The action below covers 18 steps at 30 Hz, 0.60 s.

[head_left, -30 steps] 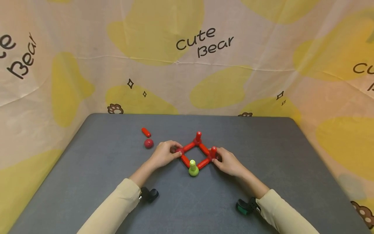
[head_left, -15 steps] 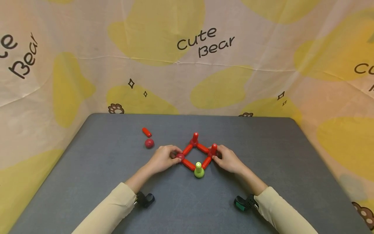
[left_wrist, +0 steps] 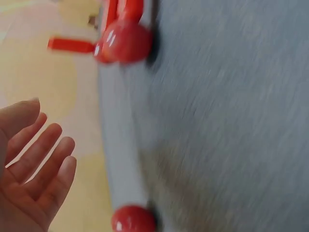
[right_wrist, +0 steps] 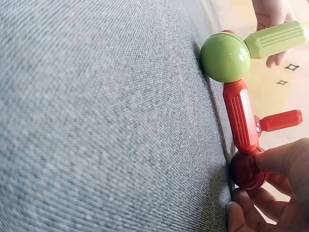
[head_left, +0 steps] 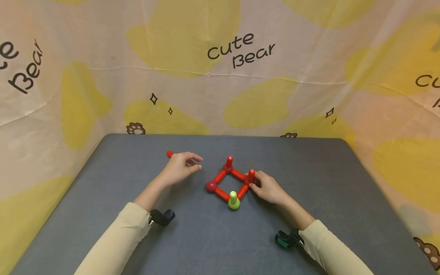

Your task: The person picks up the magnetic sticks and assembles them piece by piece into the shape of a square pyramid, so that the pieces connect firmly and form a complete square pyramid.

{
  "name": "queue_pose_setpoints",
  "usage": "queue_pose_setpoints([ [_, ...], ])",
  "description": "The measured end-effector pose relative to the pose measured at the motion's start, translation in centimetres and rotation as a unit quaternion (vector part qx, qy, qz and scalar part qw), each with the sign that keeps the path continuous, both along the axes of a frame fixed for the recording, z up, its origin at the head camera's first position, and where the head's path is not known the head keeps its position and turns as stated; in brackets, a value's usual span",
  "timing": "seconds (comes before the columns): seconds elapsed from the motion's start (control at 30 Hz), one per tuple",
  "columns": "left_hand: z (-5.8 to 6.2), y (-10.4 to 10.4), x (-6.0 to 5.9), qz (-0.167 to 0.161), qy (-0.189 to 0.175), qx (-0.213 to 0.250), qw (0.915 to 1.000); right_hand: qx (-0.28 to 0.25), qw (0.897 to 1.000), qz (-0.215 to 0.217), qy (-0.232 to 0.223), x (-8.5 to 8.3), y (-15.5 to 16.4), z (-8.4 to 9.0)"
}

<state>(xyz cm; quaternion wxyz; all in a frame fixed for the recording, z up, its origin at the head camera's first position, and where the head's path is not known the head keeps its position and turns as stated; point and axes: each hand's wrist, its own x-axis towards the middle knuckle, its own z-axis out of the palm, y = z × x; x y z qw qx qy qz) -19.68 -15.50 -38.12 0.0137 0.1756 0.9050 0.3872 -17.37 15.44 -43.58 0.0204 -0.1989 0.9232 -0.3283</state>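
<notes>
On the grey table lies a square frame of red rods (head_left: 222, 194) joined by balls. Its left corner is a bare red ball (head_left: 211, 186); upright red rods rise from the far and right corners. The near corner is a green ball (right_wrist: 225, 57) bearing an upright green rod (right_wrist: 277, 39). My right hand (head_left: 269, 188) pinches the dark red ball (right_wrist: 247, 169) at the right corner between thumb and fingers. My left hand (head_left: 179, 167) is in the air left of the frame, fingers loosely spread and holding nothing. It hides a loose red ball (left_wrist: 133, 219) in the head view.
A loose red rod (head_left: 170, 154) shows partly behind the left hand. The grey table (head_left: 309, 160) ends at a printed cloth backdrop (head_left: 192, 88) at the back and sides. A black wrist camera (head_left: 163, 217) hangs from the left forearm.
The frame has turned slightly and its near corner has shifted right. My left hand has let go of the left corner ball and moved left and away from me. My right hand keeps its grip.
</notes>
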Motion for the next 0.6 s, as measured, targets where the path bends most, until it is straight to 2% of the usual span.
queue_pose_setpoints([
  [0.13,0.5,-1.9,-1.3,0.036,0.006,-0.016,0.9992,-0.002,1.0,0.001,0.0,0.0,0.0,0.0],
  [0.3,0.2,-4.3,-2.8,0.084,0.008,-0.042,0.9956,-0.002,1.0,0.001,-0.004,0.0,0.0,-0.1],
  [0.43,-0.4,-5.8,-3.6,0.109,-0.004,-0.039,0.9932,-0.002,1.0,0.001,-0.004,0.0,0.0,-0.1],
  [0.6,-1.8,-7.2,-4.2,0.119,-0.023,-0.029,0.9922,-0.002,1.0,0.0,0.0,0.1,0.0,0.0],
])
